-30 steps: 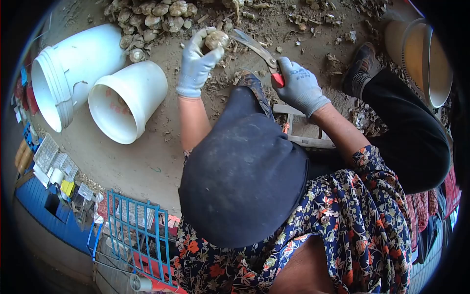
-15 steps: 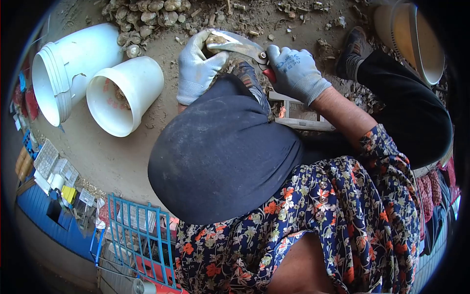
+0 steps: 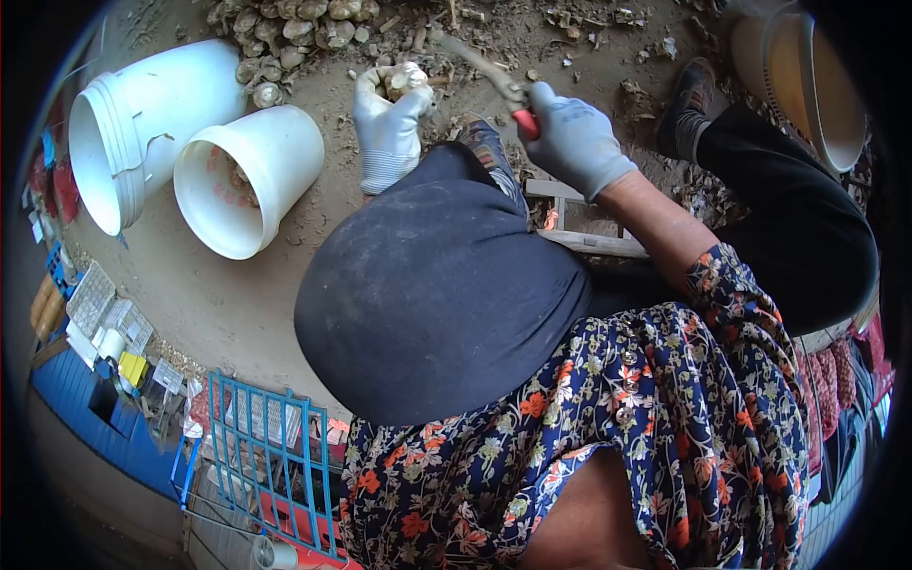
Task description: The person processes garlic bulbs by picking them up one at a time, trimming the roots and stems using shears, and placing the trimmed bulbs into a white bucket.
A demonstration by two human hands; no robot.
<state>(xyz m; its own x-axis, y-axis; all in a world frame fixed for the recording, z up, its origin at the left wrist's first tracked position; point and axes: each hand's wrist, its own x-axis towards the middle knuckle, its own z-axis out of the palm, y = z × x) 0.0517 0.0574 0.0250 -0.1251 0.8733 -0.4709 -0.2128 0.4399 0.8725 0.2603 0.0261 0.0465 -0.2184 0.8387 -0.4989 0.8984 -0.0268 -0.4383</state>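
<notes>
My left hand (image 3: 390, 119), in a pale work glove, is closed around a garlic bulb (image 3: 407, 78) whose whitish side shows between thumb and fingers. My gloved right hand (image 3: 573, 136) grips pruning shears by the red handle (image 3: 525, 123). The shears' blades (image 3: 483, 65) point up and to the left, apart from the bulb and slightly blurred. Beyond the left hand, a pile of garlic bulbs (image 3: 285, 36) lies on the ground at the top.
Two white buckets (image 3: 275, 180) (image 3: 176, 95) lie tipped on their sides at the left. A wooden frame (image 3: 594, 243) rests beneath the right forearm. More tubs (image 3: 807, 85) stand at the upper right. Dry scraps (image 3: 632, 100) litter the ground; a blue metal rack (image 3: 271, 456) is at lower left.
The shears have moved off the garlic bulb, their blades swinging upward. My left hand has turned more upright with the bulb, and my right hand has shifted slightly down.
</notes>
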